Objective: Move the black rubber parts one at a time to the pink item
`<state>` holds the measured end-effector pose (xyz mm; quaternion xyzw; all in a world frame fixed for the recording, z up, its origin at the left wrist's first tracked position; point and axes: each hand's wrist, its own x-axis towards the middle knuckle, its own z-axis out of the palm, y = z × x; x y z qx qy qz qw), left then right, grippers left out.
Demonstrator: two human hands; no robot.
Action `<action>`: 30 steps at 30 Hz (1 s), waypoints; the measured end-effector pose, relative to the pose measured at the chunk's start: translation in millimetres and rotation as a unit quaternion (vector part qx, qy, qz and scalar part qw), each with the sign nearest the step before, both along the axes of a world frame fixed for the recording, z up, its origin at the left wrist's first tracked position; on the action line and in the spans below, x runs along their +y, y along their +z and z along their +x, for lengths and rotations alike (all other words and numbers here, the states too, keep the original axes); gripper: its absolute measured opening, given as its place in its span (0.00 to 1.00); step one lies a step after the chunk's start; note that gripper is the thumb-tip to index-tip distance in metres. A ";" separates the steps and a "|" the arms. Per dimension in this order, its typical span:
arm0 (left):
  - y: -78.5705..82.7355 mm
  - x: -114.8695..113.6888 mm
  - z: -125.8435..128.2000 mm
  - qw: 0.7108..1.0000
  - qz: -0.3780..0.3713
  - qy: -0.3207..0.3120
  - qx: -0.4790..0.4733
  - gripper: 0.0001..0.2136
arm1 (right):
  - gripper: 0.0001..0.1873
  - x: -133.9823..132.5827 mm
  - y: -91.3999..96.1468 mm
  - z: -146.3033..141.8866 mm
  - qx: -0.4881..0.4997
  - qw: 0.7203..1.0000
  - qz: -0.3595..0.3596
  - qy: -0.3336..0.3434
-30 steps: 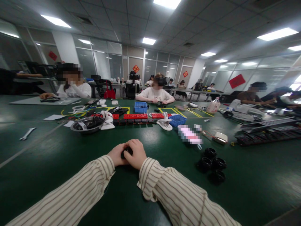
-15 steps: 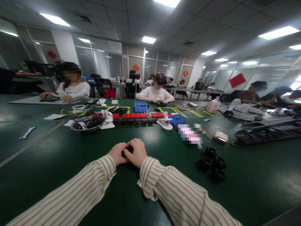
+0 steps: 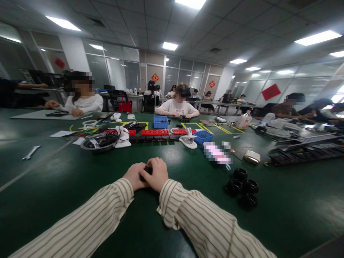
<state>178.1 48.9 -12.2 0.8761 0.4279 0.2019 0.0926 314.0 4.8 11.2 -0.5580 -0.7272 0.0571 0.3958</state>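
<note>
Between my two hands, just above or on the green table, is a black round part, mostly covered by fingers. My left hand wraps it from the left side. From the right, my right hand closes over it, its thumb lying across the near face. Both hands touch each other around the part. Off to the right stand several glossy black round parts in a group, hollow-looking and similar in colour to the held one.
Beyond my hands runs a row of red and black blocks, with a white clamp, blue baskets and a metal bowl of cables. A wrench lies left. Black rails lie right. Co-workers sit across the table.
My hands stay around the black round part, with only a slight shift of the right fingers. At the far left, a co-worker's hand has risen a little from the board.
</note>
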 end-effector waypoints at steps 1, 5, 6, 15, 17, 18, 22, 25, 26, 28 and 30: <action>0.1 0.0 0.5 1.000 0.003 0.006 0.013 0.19 | 0.12 0.8 -0.6 -0.2 -0.006 1.000 -0.005 -0.006; -1.1 2.4 0.1 1.000 0.003 0.002 0.013 0.15 | 0.09 3.0 -1.3 -0.2 -0.012 1.000 -0.013 -0.004; -1.7 3.4 -0.8 1.000 -0.001 -0.004 0.004 0.16 | 0.08 3.3 -1.0 0.0 -0.009 1.000 -0.011 0.005; -4.6 15.3 -16.0 0.992 -0.040 -0.113 -0.044 0.11 | 0.08 1.2 -0.5 2.8 -0.016 0.986 0.025 0.163; -5.5 15.3 -16.2 0.992 -0.040 -0.111 -0.048 0.14 | 0.07 -0.3 -0.3 3.3 -0.008 0.987 0.038 0.158; -6.0 14.6 -15.5 0.992 -0.037 -0.106 -0.050 0.17 | 0.07 -0.9 0.1 3.3 -0.001 0.988 0.044 0.148; -6.9 8.7 -9.2 0.997 -0.024 -0.058 -0.052 0.28 | 0.04 -2.3 2.2 1.9 0.017 0.994 0.038 0.101; -5.8 3.9 -4.0 0.999 -0.022 -0.029 -0.036 0.28 | 0.04 -1.5 2.3 0.2 0.007 0.997 0.017 0.077; -5.2 2.7 -2.5 0.999 -0.021 -0.021 -0.028 0.27 | 0.05 -0.9 1.9 -0.1 0.005 0.997 0.014 0.070; -3.4 0.8 -0.2 1.000 -0.018 -0.007 -0.014 0.24 | 0.05 0.5 0.8 -0.5 0.007 0.998 0.013 0.055; -1.3 -0.5 0.9 1.000 -0.020 0.002 -0.005 0.22 | 0.05 2.0 -0.3 -0.5 0.013 0.999 0.014 0.045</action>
